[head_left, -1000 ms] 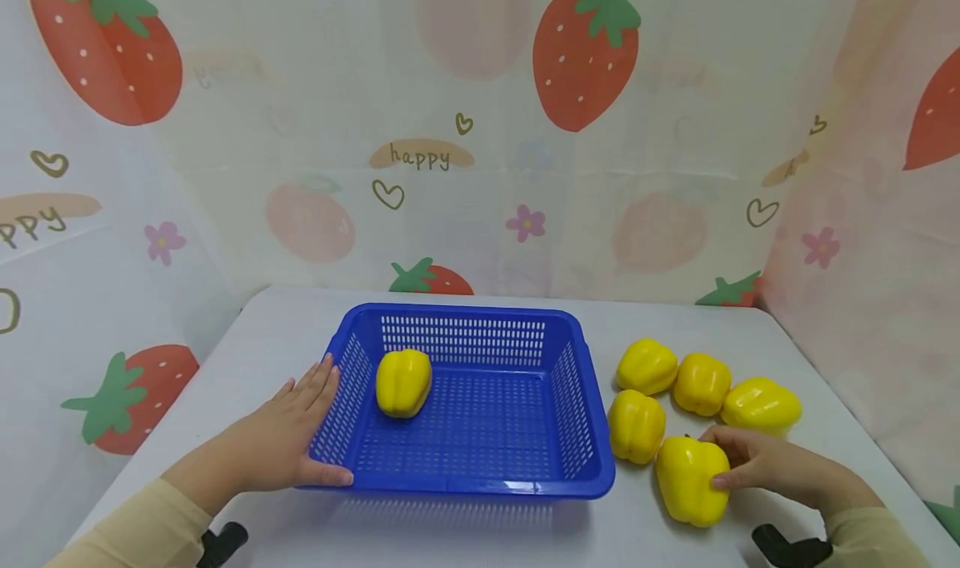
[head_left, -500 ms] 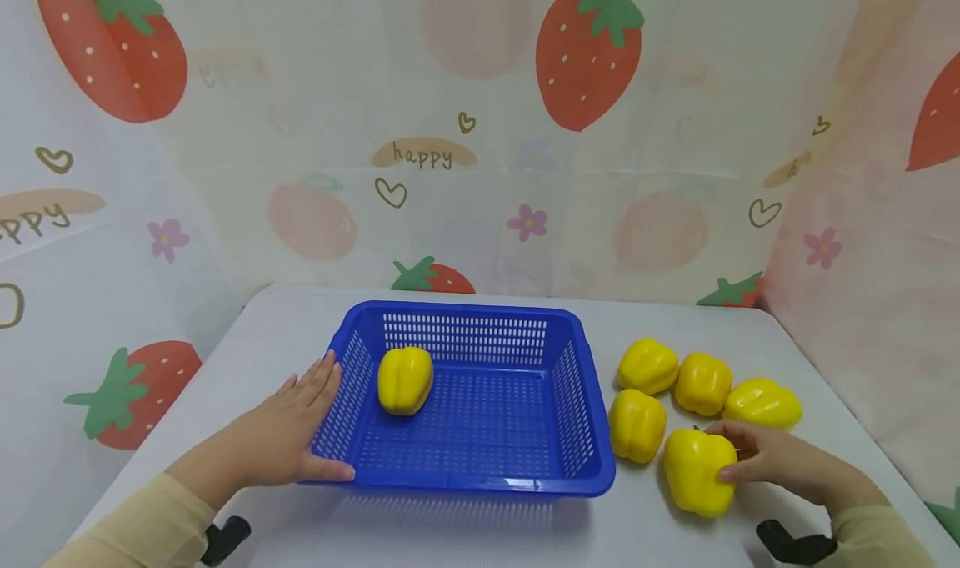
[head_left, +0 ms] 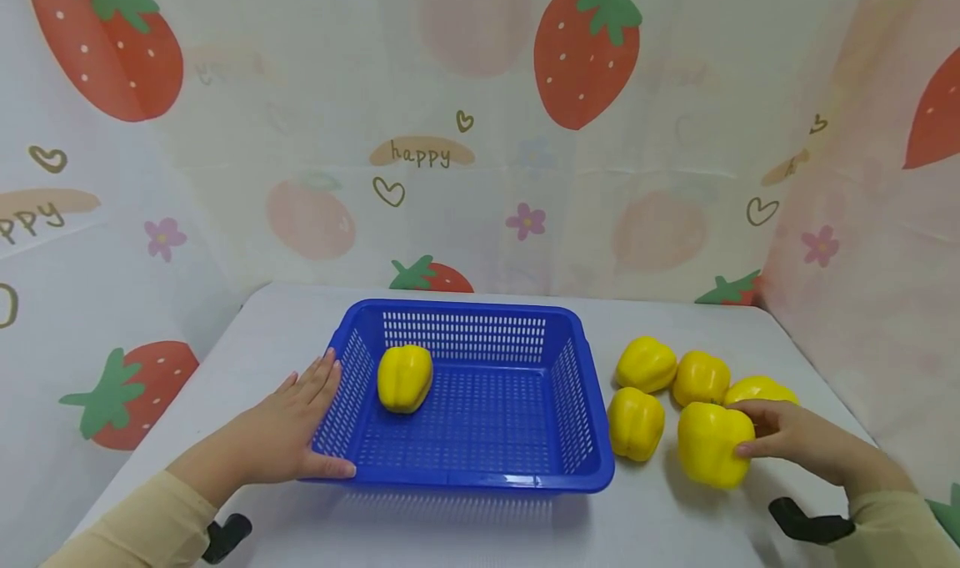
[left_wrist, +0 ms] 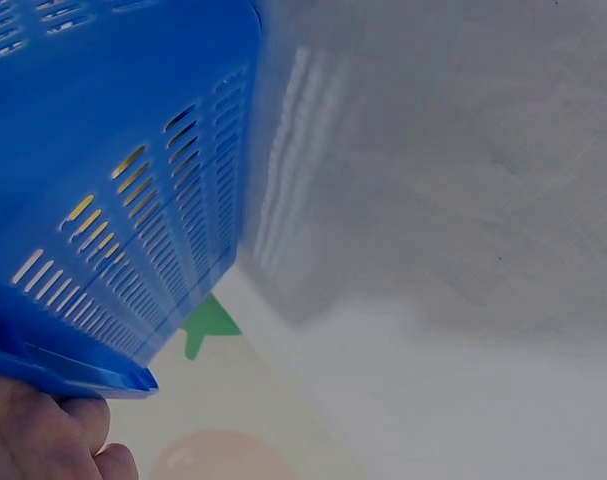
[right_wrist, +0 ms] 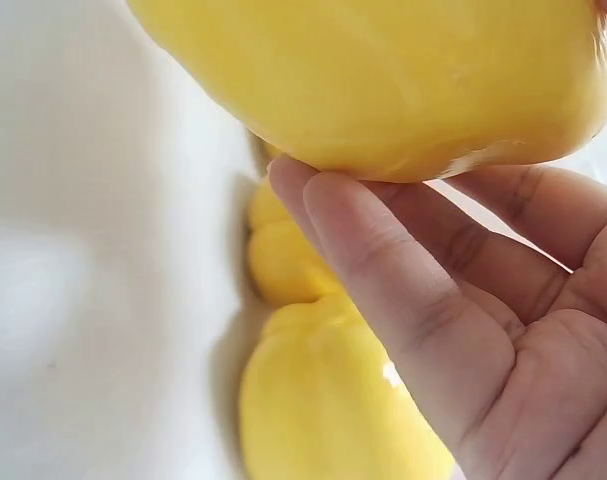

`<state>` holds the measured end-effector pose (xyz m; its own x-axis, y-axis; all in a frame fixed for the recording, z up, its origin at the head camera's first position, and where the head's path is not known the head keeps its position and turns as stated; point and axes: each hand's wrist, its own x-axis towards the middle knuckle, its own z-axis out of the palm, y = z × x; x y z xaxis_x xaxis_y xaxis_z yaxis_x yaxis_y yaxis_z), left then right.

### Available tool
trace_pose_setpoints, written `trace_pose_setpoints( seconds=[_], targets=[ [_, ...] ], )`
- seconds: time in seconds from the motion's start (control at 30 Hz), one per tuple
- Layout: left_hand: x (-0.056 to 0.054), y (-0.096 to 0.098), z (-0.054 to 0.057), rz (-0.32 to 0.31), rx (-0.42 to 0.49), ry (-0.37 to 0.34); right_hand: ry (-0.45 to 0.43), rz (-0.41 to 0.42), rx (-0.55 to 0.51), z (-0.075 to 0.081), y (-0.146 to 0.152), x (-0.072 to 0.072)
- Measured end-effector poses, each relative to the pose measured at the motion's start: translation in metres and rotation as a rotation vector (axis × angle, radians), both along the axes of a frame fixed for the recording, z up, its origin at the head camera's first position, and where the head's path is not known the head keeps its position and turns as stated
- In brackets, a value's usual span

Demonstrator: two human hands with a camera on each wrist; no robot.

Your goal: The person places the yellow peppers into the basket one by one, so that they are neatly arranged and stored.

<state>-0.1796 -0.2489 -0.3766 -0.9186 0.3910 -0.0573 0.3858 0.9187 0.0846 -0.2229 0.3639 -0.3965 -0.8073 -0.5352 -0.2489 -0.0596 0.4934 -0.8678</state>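
Shifted rightward and farther from us since the earlier head frame are the held pepper [head_left: 712,447] and the right hand [head_left: 806,443]; the pepper now looks lifted off the table [head_left: 420,543]. Leftmost, we see the left hand [head_left: 281,430] unclasped, straight fingers laid along the left side of the blue basket [head_left: 480,481], thumb at its near corner. Inside, a lone pepper [head_left: 405,378] sits toward the left wall. Beyond the right rim come the near loose pepper [head_left: 636,424], far loose pepper [head_left: 647,364] and middle loose pepper [head_left: 701,378]; the rightmost loose pepper [head_left: 757,388] is partly hidden. Our right thumb and fingers pinch the held pepper from its right; whether its long axis stands upright or tips back, we cannot tell. As we judge it, sideways matters most: the basket lies left, past the near loose pepper, and the right hand is nearer its right rim.
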Motion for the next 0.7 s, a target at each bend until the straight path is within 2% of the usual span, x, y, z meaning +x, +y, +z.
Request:
trace_pose_setpoints(
  seconds=[0.5, 0.7],
  targets=[
    [0.001, 0.001, 0.001, 0.007, 0.009, -0.018, 0.12, -0.044, 0.062, 0.025, -0.009, -0.016],
    [0.001, 0.001, 0.003, 0.005, 0.01, -0.016, 0.149, -0.022, 0.075, 0.039, -0.016, -0.022]
  ],
)
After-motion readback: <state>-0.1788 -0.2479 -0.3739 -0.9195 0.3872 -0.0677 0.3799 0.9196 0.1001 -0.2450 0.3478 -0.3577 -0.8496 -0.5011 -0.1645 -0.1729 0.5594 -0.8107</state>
